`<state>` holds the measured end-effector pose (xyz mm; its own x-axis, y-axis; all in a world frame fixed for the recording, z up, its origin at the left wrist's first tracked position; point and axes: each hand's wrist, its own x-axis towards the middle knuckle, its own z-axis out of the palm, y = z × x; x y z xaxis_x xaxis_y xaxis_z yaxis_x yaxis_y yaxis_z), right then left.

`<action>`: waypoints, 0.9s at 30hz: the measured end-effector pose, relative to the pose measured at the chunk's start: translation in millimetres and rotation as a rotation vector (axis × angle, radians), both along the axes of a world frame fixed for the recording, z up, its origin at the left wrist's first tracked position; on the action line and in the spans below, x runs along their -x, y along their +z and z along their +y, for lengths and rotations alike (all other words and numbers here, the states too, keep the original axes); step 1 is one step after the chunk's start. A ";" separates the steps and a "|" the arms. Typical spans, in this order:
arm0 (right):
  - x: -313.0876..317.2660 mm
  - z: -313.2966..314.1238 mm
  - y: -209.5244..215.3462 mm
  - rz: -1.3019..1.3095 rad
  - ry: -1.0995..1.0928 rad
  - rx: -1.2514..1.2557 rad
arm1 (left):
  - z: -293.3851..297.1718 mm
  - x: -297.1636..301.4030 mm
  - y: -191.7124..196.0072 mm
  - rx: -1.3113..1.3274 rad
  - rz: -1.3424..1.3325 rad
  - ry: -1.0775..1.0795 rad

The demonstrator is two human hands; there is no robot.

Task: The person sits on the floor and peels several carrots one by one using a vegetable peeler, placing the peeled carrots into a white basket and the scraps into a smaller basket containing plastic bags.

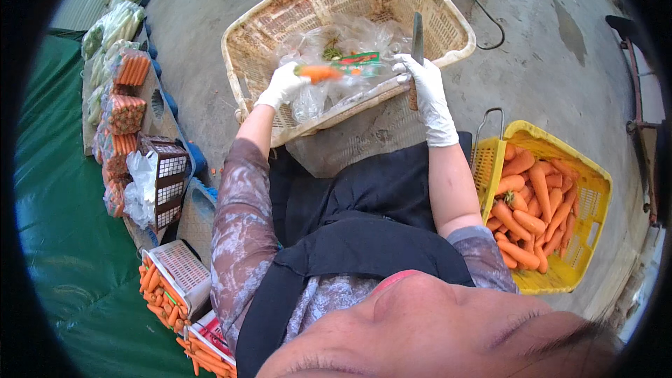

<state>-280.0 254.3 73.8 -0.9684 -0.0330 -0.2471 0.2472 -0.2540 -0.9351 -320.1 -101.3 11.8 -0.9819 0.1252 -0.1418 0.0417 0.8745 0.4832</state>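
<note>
In my gloved left hand (283, 85) is a carrot (319, 73), gripped at one end and pointing right, its outline smeared by motion. My gloved right hand (428, 94) is closed round a knife (418, 42) whose blade stands upright, with part of the handle showing below the fingers. Both hands are over the near side of a large, dirty cream plastic crate (308, 17). Inside the crate lie crumpled clear plastic bags (308, 45) and some green carrot tops (332, 50).
At my right, a yellow crate (586, 266) holds many loose carrots (535, 203). Bagged carrots (126, 113) and a brown crate (168, 192) line the left, beside a green tarp (63, 203). A white basket (185, 266) and more carrots (162, 299) lie at the lower left.
</note>
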 end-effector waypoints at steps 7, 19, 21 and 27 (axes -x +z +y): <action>-9.0 13.6 10.3 -0.033 -0.028 -0.009 | 23.5 51.9 -40.5 -0.530 0.339 0.076; 14.6 12.8 13.3 -0.133 0.023 0.121 | 36.8 110.3 -124.7 -0.178 -0.430 0.035; 18.6 6.6 6.2 -0.154 0.043 0.157 | 32.8 96.6 -118.7 -0.660 -0.451 0.264; 19.7 -27.7 3.0 -0.246 0.098 0.365 | 100.6 41.2 -21.2 -1.359 -0.460 0.682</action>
<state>-299.7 226.6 76.8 -0.8702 -0.2493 -0.4250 0.4904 -0.5211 -0.6985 -361.3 -0.7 -9.4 -0.8111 -0.0265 -0.5844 -0.5250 -0.4077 0.7471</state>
